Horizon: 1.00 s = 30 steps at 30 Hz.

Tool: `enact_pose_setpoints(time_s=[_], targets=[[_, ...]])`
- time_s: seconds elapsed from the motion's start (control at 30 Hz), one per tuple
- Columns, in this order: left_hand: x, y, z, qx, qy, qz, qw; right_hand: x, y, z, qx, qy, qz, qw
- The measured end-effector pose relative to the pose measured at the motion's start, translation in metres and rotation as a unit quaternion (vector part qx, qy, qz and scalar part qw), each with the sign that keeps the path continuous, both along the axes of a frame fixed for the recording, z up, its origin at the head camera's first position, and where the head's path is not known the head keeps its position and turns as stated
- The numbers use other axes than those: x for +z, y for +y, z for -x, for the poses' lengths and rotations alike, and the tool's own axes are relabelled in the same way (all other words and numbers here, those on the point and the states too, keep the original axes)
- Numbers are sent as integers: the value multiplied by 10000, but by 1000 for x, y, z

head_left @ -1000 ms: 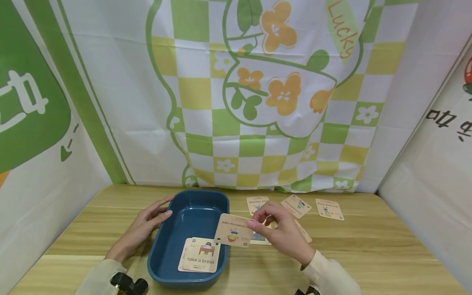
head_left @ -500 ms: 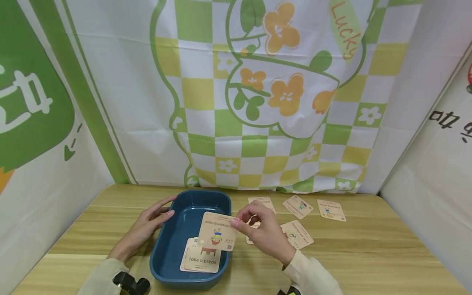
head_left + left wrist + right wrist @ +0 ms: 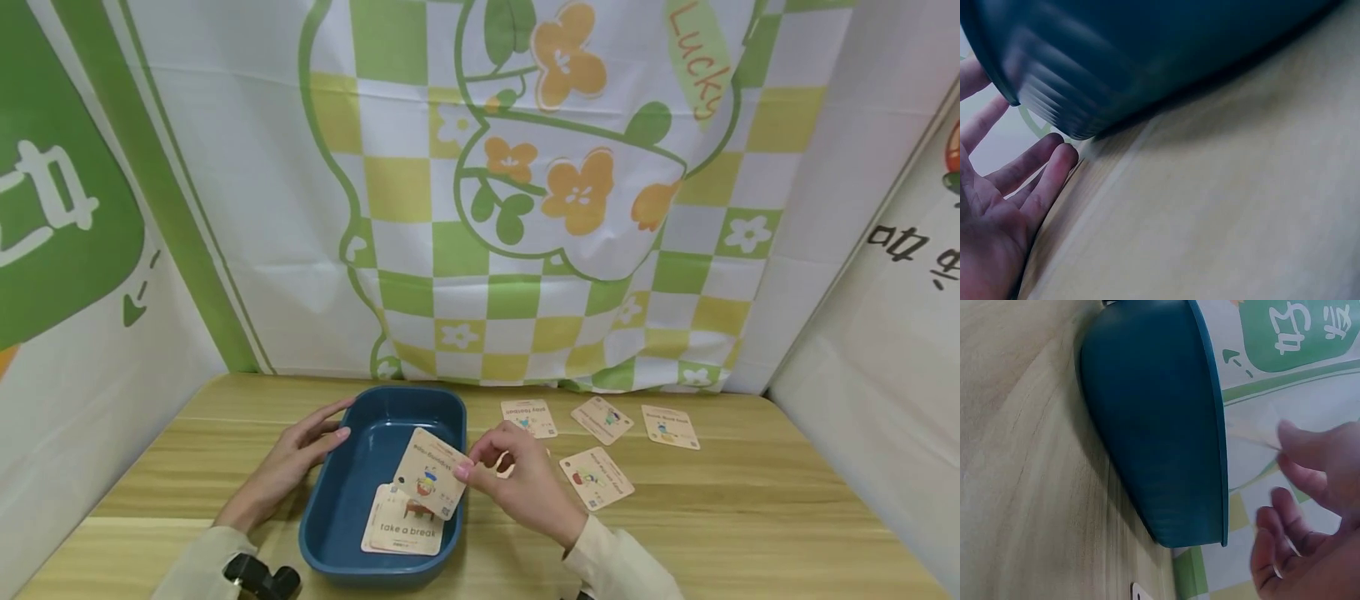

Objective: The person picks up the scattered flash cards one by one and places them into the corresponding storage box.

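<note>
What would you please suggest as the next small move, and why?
I would probably lower the skipping-rope card onto the card stack topped by "take a break" and release it: the right hand pinches it above the blue tray, it overlaps that stack in the head view, and the left hand touches the tray's side.

We record a wood-grain table [image 3: 750, 517] with rounded far corners. Behind its far edge we find a checked cloth [image 3: 525, 200] bearing orange flowers [image 3: 579, 192] and the lettering "Lucky" [image 3: 701, 62]. Beyond the left edge we note a green-printed sheet [image 3: 112, 358] with an arrow [image 3: 134, 312]; beyond the right edge, a black-lettered sheet [image 3: 892, 350].
</note>
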<state>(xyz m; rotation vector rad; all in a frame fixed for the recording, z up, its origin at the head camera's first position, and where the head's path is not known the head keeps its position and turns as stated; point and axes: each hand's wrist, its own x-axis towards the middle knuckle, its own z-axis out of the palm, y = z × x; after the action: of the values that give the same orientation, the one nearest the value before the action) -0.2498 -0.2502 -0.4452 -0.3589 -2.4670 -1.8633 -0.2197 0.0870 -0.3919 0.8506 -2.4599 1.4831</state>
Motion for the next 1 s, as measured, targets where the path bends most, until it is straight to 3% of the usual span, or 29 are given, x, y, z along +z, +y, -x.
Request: enact_pose_setpoints(time_s=[0.27, 0.63, 1.0], targets=[[1, 0, -1, -25, 42, -6, 10000, -3, 1, 0, 220, -33, -437, 9988], [0, 0, 0, -27, 32, -19, 10000, 9, 20, 8, 213, -237, -920, 9953], [-1, 0, 0, -44, 88, -31, 9999, 8, 48, 27, -213, -273, -1049, 9939]])
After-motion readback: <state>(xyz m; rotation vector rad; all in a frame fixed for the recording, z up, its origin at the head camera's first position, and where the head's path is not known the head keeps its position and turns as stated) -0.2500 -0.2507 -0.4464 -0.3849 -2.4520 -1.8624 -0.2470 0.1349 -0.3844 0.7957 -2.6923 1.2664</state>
